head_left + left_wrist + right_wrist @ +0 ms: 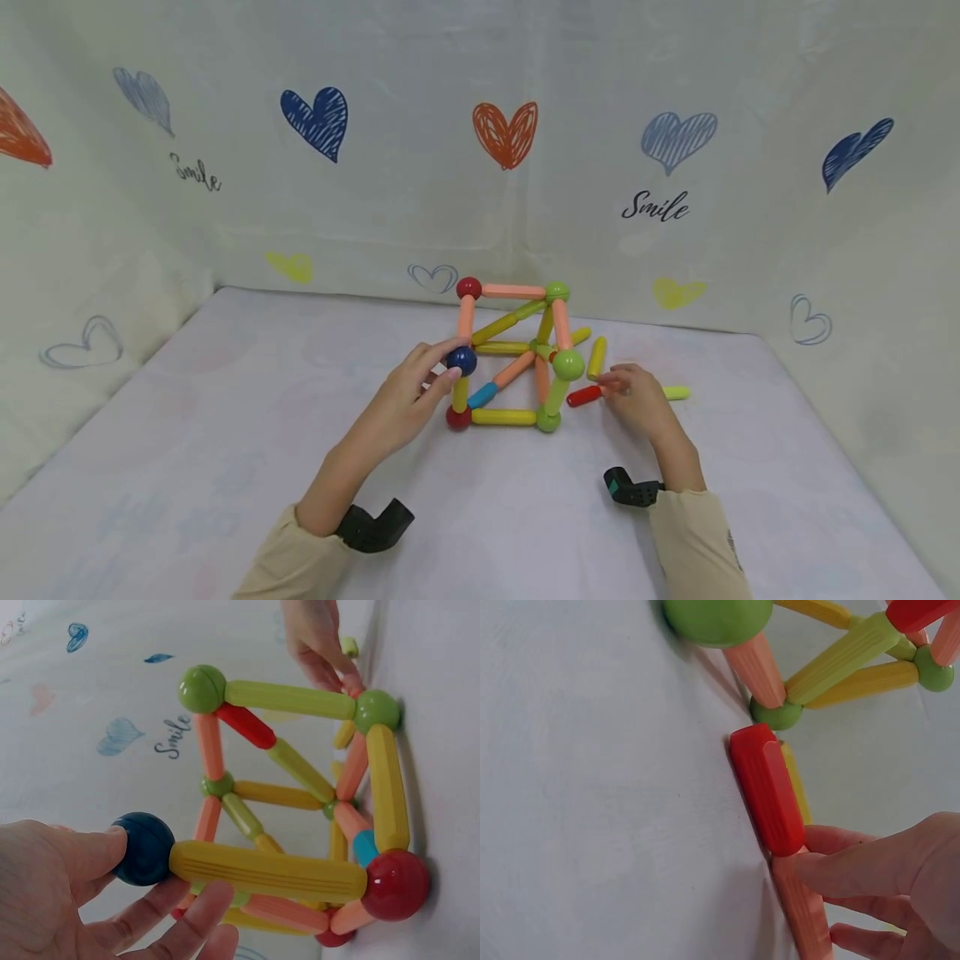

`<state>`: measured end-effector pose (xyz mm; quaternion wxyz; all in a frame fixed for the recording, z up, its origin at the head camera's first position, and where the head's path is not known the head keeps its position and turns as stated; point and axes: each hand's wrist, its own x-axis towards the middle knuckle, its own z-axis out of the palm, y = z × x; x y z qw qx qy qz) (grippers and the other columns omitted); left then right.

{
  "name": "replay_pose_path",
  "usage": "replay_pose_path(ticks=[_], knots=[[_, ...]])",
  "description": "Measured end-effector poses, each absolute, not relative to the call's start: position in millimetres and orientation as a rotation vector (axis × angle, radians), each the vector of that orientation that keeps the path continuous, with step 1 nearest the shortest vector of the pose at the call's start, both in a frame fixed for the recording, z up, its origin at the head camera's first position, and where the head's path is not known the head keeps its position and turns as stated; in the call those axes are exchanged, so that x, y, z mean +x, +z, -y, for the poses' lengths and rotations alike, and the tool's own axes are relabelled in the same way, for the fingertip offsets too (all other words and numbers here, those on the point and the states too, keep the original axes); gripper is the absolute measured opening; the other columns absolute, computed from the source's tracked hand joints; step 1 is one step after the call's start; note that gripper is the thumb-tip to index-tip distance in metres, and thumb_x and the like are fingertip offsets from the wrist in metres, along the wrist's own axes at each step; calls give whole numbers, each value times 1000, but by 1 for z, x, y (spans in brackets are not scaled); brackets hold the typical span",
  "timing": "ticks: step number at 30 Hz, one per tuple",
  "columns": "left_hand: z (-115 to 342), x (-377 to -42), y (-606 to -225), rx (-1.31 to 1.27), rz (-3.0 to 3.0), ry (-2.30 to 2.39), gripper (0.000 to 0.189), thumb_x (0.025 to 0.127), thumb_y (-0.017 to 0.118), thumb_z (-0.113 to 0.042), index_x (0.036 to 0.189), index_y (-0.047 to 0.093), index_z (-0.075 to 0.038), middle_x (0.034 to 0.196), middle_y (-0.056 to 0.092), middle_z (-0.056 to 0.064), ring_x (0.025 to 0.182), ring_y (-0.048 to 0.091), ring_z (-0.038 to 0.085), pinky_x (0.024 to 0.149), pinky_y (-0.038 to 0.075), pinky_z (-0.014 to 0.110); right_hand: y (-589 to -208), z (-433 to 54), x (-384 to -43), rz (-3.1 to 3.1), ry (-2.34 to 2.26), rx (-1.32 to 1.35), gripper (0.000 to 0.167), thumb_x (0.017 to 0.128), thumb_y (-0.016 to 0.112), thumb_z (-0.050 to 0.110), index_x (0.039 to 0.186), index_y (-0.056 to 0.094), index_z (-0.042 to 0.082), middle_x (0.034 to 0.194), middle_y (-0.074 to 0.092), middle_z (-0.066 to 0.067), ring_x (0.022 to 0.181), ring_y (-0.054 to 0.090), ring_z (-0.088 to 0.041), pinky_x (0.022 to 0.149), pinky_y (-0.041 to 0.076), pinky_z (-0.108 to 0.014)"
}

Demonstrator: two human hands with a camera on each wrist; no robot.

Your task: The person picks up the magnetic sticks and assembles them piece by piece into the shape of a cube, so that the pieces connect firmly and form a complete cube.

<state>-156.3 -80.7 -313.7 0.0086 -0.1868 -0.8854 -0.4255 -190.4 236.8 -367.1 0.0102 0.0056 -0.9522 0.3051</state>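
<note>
A cube-like frame of magnetic building rods and balls stands on the table, with coloured rods as edges and diagonals. At its near upper left corner, my left hand (405, 398) pinches the dark blue ball (462, 360) between thumb and fingers. Below that ball a yellow rod (270, 870) runs down to a red ball (396, 885). To the right of the frame, my right hand (639, 402) pinches a salmon rod (801, 911) low over the table. A red rod (768, 787) lies end to end with it, pointing toward the frame's green ball (778, 714).
Loose beside my right hand lie a yellow rod (597, 358) and a light green rod (677, 392). Another yellow rod (581, 335) shows behind the frame. A white cloth wall (570, 225) with printed hearts closes off the table's back and sides.
</note>
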Motion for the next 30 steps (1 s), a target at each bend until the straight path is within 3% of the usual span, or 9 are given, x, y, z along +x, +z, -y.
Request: replay_pose_path(ticks=[6,16,30], knots=[[80,-157,-314,-585,2766,-1338,45,96,51,-20,140,41,-21,116,50,11,94,54,22,76,53,32,-374,-239,-191,3012,798,11,27,86,59,2,112,66,2,119,49,-27,115,38,-45,94,36,-57],[81,-158,-314,-598,2762,-1377,46,96,50,-19,141,40,-21,116,50,11,90,58,21,77,53,33,-374,-243,-189,3073,741,-48,24,90,59,10,112,65,7,111,49,-24,103,40,-38,78,39,-47],[82,-158,-313,-595,2759,-1435,45,97,50,-21,140,40,-21,117,50,12,91,60,27,75,53,31,-372,-244,-190,3111,715,-58,21,90,59,10,110,64,5,106,49,-22,100,38,-37,76,38,-43]])
